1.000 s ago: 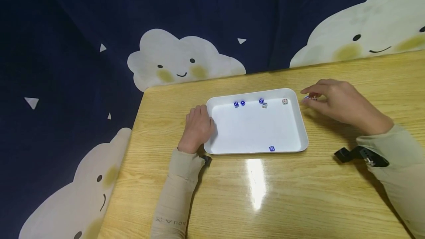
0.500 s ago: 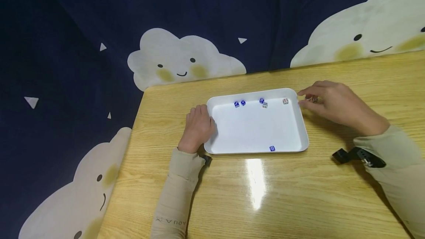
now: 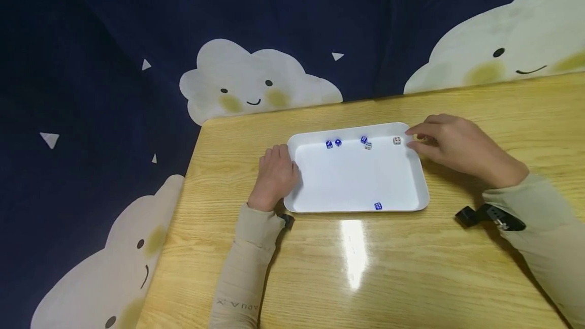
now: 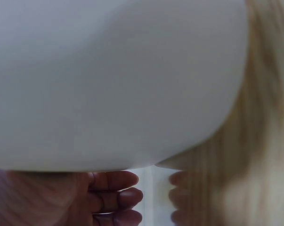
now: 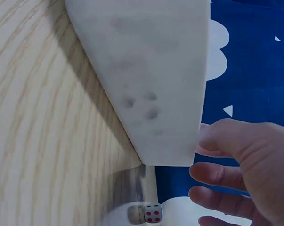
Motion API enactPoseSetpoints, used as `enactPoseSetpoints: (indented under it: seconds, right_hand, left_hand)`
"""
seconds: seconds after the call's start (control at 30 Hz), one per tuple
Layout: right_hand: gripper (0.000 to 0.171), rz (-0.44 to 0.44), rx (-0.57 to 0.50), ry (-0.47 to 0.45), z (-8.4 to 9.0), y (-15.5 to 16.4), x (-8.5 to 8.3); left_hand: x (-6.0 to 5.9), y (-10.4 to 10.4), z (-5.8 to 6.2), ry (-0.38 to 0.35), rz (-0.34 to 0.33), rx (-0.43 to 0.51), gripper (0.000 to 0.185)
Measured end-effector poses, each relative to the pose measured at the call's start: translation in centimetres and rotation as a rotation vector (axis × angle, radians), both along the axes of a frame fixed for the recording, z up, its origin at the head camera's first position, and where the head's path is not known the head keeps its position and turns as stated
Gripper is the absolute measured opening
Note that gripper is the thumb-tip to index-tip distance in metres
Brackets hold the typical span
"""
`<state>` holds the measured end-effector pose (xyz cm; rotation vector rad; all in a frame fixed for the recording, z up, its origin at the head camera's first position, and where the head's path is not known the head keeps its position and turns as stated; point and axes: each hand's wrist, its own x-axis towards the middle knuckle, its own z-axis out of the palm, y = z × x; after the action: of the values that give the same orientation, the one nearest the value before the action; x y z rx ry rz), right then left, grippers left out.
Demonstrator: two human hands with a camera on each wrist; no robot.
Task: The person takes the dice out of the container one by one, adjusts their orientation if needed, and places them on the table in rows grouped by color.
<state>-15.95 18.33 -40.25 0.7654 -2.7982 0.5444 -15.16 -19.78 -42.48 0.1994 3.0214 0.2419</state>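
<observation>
So my shallow white rectangular tray (image 3: 347, 179) sits just right of centre in the head view, with four small blue dice (image 3: 378, 206) and two white dice (image 3: 396, 140) inside. My left hand (image 3: 275, 174) is gripping its left end; my right hand's (image 3: 450, 142) bent fingers reach its upper-right rim, honestly can't tell if they're pinching anything. All that's on a light wood-grain table (image 3: 311, 278), dark blue cloud-print backdrop (image 3: 274, 4) up top.

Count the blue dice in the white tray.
4. Along the tray's far wall: one blue die, a second die close to its right, and a third die beside a white die. A fourth die lies by the near wall. The left hand or right hand may hide more.
</observation>
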Motion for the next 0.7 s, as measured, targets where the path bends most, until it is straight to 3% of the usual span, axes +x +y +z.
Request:
enactPoseSetpoints:
  seconds: [0.43,0.7]
  right_hand:
    - [0.034,-0.014,0.048,-0.01,-0.5,-0.7,-1.4]
    - [0.038,-0.042,0.072,-0.087,-0.4,-1.6,-2.3]
  left_hand:
    - [-0.1,0.1,-0.3,0.021,-0.01,-0.007,0.031]
    - [0.0,-0.1,-0.1,0.01,-0.002,0.007,0.031]
